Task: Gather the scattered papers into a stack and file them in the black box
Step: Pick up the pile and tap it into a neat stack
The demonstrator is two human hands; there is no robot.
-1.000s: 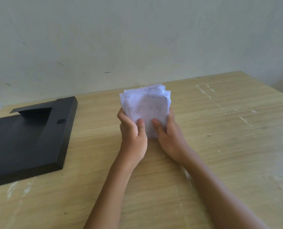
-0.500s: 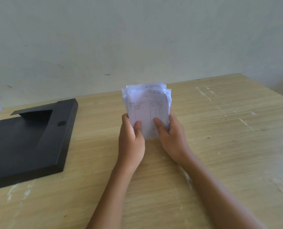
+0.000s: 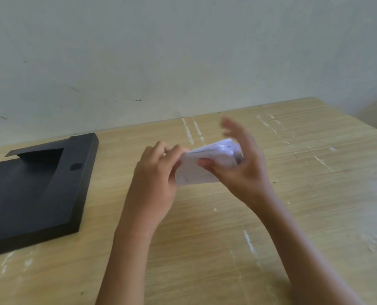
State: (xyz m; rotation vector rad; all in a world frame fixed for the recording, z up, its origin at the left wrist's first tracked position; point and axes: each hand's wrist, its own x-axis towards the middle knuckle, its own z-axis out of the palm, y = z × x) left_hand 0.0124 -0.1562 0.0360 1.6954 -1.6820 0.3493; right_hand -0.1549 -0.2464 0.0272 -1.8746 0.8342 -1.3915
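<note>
1. We are looking down at a pale wooden desk (image 3: 293, 216) streaked with white scuff marks, standing against a plain grey-white wall (image 3: 183, 51).
2. We are holding the stack of papers (image 3: 207, 164) in the air above the middle of the desk, between our two hands, with its flat face tilting toward us.
3. Our left hand (image 3: 156, 179) is gripping the stack's left edge, its fingers (image 3: 161, 148) curling over the top of the sheets.
4. Our right hand (image 3: 245, 164) is pressing its thumb on the front sheet, while its fingers (image 3: 233, 128) are spreading loosely behind the right edge; they are blurred, so we cannot tell whether they are touching the paper.
5. The black box (image 3: 37, 190) is lying flat on the desk at the left, well apart from the papers and from both hands.
</note>
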